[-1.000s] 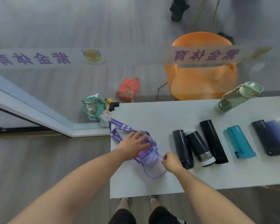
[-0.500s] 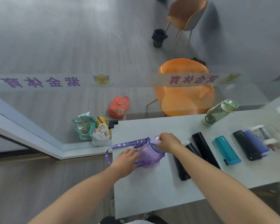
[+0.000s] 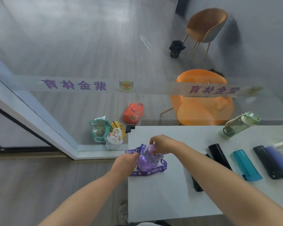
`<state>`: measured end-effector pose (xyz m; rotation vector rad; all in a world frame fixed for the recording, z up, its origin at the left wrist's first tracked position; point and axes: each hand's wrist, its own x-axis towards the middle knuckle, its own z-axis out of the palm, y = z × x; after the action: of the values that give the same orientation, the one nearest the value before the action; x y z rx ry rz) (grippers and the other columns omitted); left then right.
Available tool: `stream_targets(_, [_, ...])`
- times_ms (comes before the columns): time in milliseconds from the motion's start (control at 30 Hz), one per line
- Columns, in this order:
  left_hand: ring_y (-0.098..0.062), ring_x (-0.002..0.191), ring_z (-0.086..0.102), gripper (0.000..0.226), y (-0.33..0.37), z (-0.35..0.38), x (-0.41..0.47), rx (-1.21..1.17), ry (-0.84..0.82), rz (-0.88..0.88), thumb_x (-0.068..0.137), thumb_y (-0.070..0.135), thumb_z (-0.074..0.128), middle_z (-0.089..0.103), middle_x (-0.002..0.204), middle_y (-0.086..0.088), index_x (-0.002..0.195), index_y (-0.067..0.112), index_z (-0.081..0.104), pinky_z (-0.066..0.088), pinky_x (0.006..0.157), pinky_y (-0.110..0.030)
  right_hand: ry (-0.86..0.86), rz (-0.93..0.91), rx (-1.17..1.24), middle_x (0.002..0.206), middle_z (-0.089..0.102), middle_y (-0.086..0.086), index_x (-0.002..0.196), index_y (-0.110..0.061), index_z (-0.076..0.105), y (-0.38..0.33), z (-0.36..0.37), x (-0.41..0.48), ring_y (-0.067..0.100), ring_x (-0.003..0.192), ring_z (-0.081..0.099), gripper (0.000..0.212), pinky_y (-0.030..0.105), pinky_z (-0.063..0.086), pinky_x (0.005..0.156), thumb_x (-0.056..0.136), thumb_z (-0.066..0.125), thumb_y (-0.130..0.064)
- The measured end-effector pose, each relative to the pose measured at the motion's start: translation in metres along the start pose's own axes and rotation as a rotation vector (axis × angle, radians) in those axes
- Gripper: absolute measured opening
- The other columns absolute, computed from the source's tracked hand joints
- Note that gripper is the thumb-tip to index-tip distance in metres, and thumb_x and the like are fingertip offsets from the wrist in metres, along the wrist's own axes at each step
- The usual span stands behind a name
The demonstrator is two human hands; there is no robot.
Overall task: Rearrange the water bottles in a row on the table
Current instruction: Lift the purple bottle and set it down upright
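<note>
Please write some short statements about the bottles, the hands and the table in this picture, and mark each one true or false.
1. Both hands touch the purple bottle. True: left hand at its side, right hand on its top.
2. The teal bottle stands upright. False: it lies flat on the table.
3. The green bottle lies farther back than the dark ones. True.
4. The purple bottle has no strap. False: a printed purple strap loops around it.
</note>
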<state>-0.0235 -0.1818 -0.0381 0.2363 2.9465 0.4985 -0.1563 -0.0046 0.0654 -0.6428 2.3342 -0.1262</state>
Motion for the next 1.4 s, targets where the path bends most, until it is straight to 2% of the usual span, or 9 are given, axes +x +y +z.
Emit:
stream_targets(167, [-0.021,0.108,0.061,0.038,0.006,-0.008,0.007,-0.304,-0.012,-0.185,0.094,0.026,0.057,0.062,0.125,0.0,0.131,0.017,0.052,0.051,0.088,-0.032,-0.028,-0.028,-0.028,0.116,0.064,0.003,0.122,-0.019,0.062,-0.002,0.001,0.0,0.021,0.095,0.056,0.036,0.035,0.053,0.082,0.089,0.068,-0.032])
stream_targets(400, [-0.02,0.126,0.051,0.079,0.015,-0.015,0.005,-0.41,0.013,-0.229,0.088,0.038,0.067,0.041,0.149,-0.001,0.15,0.025,0.02,0.049,0.099,-0.034,0.015,0.003,0.064,0.116,0.066,0.002,0.122,-0.021,0.062,0.008,0.011,-0.001,0.022,0.097,0.062,0.037,0.038,0.058,0.086,0.089,0.069,-0.034])
stream_targets(633, [-0.024,0.139,0.029,0.07,0.04,-0.04,0.017,-0.174,0.182,0.034,0.091,0.04,0.058,0.03,0.154,-0.005,0.149,0.024,0.024,0.032,0.114,-0.042,0.059,-0.01,0.23,0.12,0.063,-0.003,0.127,-0.027,0.059,0.04,-0.004,-0.02,0.017,0.105,0.062,0.047,0.036,0.056,0.092,0.086,0.074,-0.043])
stream_targets(800, [-0.03,0.124,0.046,0.04,0.095,-0.045,0.049,0.06,0.35,0.281,0.084,0.025,0.061,0.056,0.132,-0.005,0.123,0.019,0.054,0.036,0.107,-0.047,0.27,0.056,0.203,0.103,0.067,-0.002,0.103,-0.022,0.063,0.106,-0.017,-0.054,0.019,0.094,0.062,0.014,0.037,0.054,0.087,0.097,0.059,-0.034])
stream_targets(933, [-0.027,0.099,0.057,0.015,0.157,-0.022,0.073,0.117,0.345,0.449,0.085,0.017,0.057,0.066,0.105,-0.002,0.098,0.017,0.064,0.045,0.094,-0.043,0.273,0.138,0.228,0.09,0.064,-0.006,0.09,-0.025,0.062,0.172,-0.002,-0.092,0.018,0.083,0.063,0.011,0.032,0.055,0.072,0.095,0.055,-0.032])
stream_targets(1100, [-0.028,0.087,0.06,0.024,0.231,0.037,0.074,0.035,0.059,0.235,0.092,0.03,0.042,0.065,0.098,-0.002,0.101,0.019,0.062,0.049,0.076,-0.038,0.201,0.118,0.252,0.084,0.065,-0.003,0.087,-0.021,0.062,0.237,0.053,-0.127,0.015,0.075,0.061,0.021,0.027,0.045,0.063,0.099,0.051,-0.033])
stream_targets(1200, [-0.027,0.102,0.057,0.029,0.264,0.074,0.067,0.035,-0.076,0.072,0.095,0.034,0.042,0.061,0.114,-0.002,0.115,0.02,0.058,0.045,0.084,-0.04,0.138,0.092,0.283,0.088,0.067,-0.006,0.108,-0.019,0.063,0.265,0.101,-0.136,0.015,0.079,0.064,0.017,0.029,0.052,0.07,0.097,0.056,-0.03])
stream_targets(1333, [-0.023,0.117,0.048,0.037,0.296,0.117,0.052,-0.069,-0.18,-0.202,0.095,0.038,0.049,0.055,0.128,0.001,0.129,0.024,0.049,0.042,0.094,-0.037,0.045,0.072,0.196,0.118,0.062,0.003,0.132,-0.023,0.047,0.28,0.154,-0.137,0.023,0.1,0.064,0.039,0.041,0.055,0.087,0.095,0.06,-0.023])
stream_targets(1400, [-0.022,0.121,0.045,0.042,0.308,0.136,0.048,-0.135,-0.216,-0.303,0.095,0.037,0.051,0.052,0.133,0.003,0.135,0.026,0.045,0.041,0.097,-0.036,0.008,0.083,0.15,0.123,0.058,0.006,0.141,-0.024,0.036,0.283,0.173,-0.134,0.028,0.1,0.063,0.05,0.041,0.055,0.082,0.095,0.056,-0.017])
